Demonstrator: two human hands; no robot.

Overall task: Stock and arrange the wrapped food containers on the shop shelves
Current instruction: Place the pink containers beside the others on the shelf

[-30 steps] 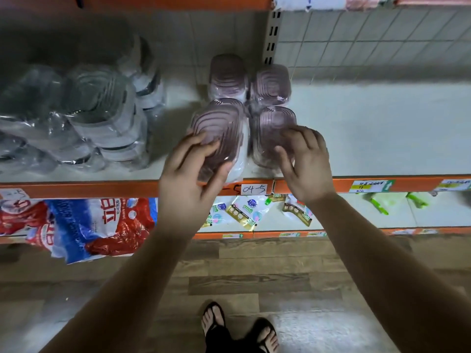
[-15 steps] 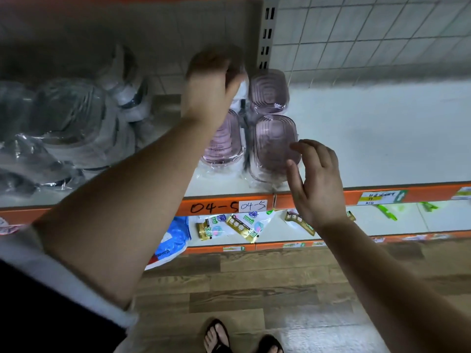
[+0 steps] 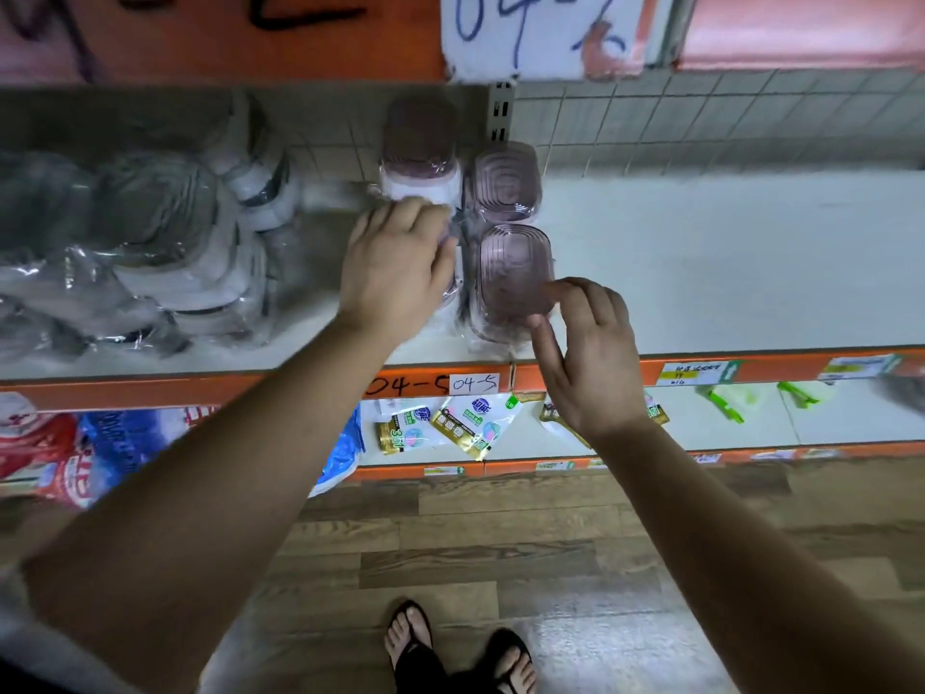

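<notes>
Several pink-lidded food containers in clear wrap sit on the white shelf [image 3: 701, 273]. A tall stack [image 3: 420, 157] stands at the back left and a single container [image 3: 505, 180] at the back right. In the front row, the right one [image 3: 510, 273] shows fully, while the left one [image 3: 453, 288] is mostly hidden under my left hand [image 3: 395, 263]. That hand lies over it with its fingers curled round the far edge. My right hand [image 3: 590, 353] hovers at the shelf's front with relaxed fingers, its fingertips touching the front right container's near corner.
A heap of grey-lidded wrapped containers [image 3: 150, 242] fills the shelf's left part. The orange shelf edge [image 3: 575, 375] carries a 04-5 label. Above hangs the upper shelf front [image 3: 300, 32]. Pouches [image 3: 450, 423] and red-blue bags [image 3: 60, 453] lie on the lower shelf.
My left hand drew back from the back left stack and came down over the front left container. My right hand stayed by the front right container. The view tilted upward.
</notes>
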